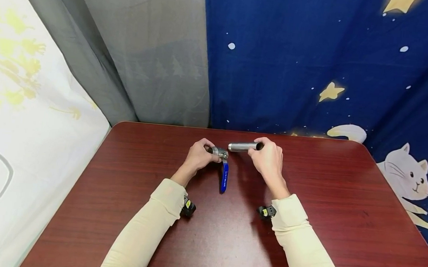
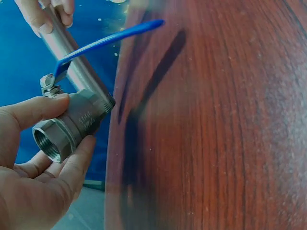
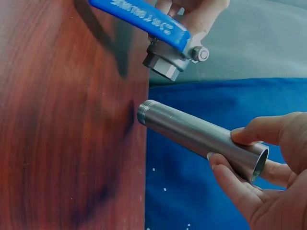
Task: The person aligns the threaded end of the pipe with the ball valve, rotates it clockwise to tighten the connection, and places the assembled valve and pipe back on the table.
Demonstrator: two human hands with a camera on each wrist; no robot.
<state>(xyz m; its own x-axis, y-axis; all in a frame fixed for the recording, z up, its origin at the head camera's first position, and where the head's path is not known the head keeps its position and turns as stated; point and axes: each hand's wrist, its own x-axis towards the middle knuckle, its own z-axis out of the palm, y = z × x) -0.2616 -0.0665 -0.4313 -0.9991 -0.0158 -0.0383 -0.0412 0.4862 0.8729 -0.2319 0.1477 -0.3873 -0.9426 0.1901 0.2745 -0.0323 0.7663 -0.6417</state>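
Observation:
In the head view my left hand [image 1: 199, 155] grips a steel ball valve [image 1: 219, 152] by its body, thumb and fingers on opposite sides. Its blue lever [image 1: 224, 177] points toward me, and a threaded opening shows in the left wrist view. My right hand [image 1: 269, 157] pinches a steel pipe [image 1: 243, 146] near its plain, hollow end. The threaded end [image 3: 143, 113] of that pipe faces the valve. Between pipe and valve a small gap shows in the head and right wrist views. Both things are held above the table.
The reddish-brown wooden table [image 1: 217, 241] carries shadows of the hands and parts. Behind its far edge hang a grey curtain [image 1: 159, 63] and a blue curtain [image 1: 278, 71] with stars. White patterned cloth [image 1: 20, 136] hangs at the left. Dark wrist cameras [image 1: 188, 208] sit by both cuffs.

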